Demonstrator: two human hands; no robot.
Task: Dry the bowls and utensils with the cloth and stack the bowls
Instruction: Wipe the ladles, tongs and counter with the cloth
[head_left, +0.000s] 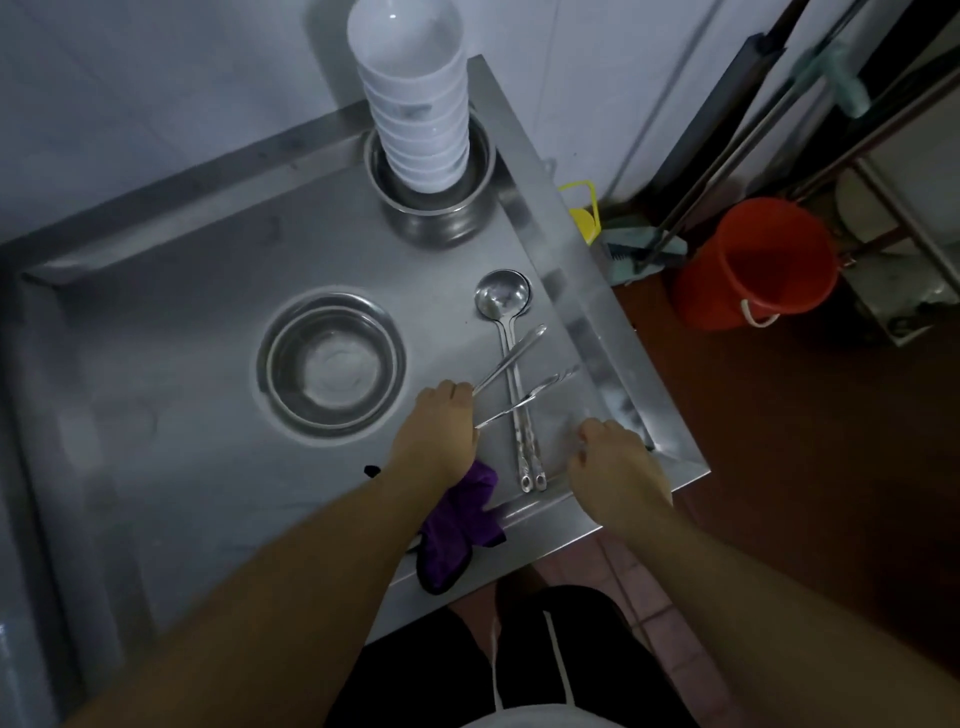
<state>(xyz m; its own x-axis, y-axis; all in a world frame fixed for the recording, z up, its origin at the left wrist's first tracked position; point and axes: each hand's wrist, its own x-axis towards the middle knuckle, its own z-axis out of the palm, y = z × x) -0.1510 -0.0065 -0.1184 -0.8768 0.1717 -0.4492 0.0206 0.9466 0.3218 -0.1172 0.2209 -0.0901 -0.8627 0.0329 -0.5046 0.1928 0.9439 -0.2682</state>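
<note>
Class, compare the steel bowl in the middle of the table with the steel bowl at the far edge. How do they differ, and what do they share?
The shallow round steel bowl in the middle of the table holds nothing, while the deeper steel bowl at the far edge carries a tall stack of white bowls. The middle bowl looks wider and flatter; the far bowl looks narrower with higher walls. The middle bowl stands apart in the open; the far bowl sits by the table's raised rim. Both are shiny, round, upright steel.
</note>
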